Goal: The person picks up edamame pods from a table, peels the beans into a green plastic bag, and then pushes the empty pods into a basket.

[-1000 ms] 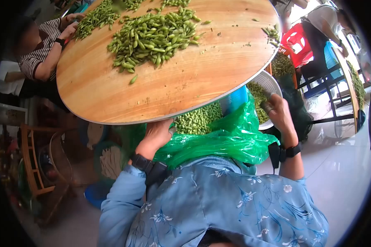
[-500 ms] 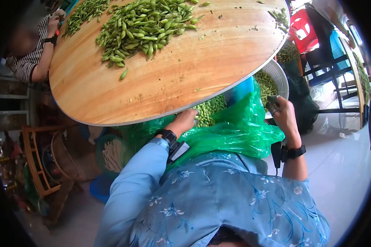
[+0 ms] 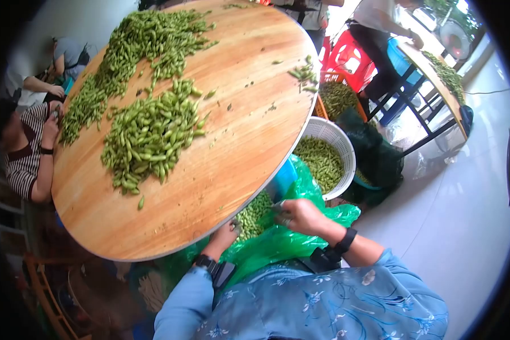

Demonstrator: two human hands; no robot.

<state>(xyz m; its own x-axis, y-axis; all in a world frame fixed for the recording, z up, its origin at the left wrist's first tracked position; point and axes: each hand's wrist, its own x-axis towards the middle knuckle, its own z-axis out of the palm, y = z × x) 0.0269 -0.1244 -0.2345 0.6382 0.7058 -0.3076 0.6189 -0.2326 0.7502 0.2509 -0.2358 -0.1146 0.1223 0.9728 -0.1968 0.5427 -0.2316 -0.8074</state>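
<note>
My left hand (image 3: pixel 225 234) is at the near rim of the round wooden table (image 3: pixel 226 164), its fingers curled in beside the shelled green beans (image 3: pixel 251 217). What those fingers hold is hidden. The beans lie low in a green plastic bag (image 3: pixel 283 241) across my lap. Right of them, above the bag, my right hand (image 3: pixel 301 216) has its fingers pinched together. Something dark shows at its fingertips, too small to name. On the tabletop is a pile of green soybean pods (image 3: pixel 150 136).
A white basket of pods (image 3: pixel 322 164) stands to the right, an orange crate (image 3: pixel 340 93) behind it. Larger heaps of pods (image 3: pixel 147 45) cover the table's far left. A person in a striped shirt (image 3: pixel 31 150) sits at left. Another stands by a side table (image 3: pixel 436 85).
The view has swung and lifted, showing more of the table and room. My right hand has come from beside the white basket to above the green bag, closer to my left hand.
</note>
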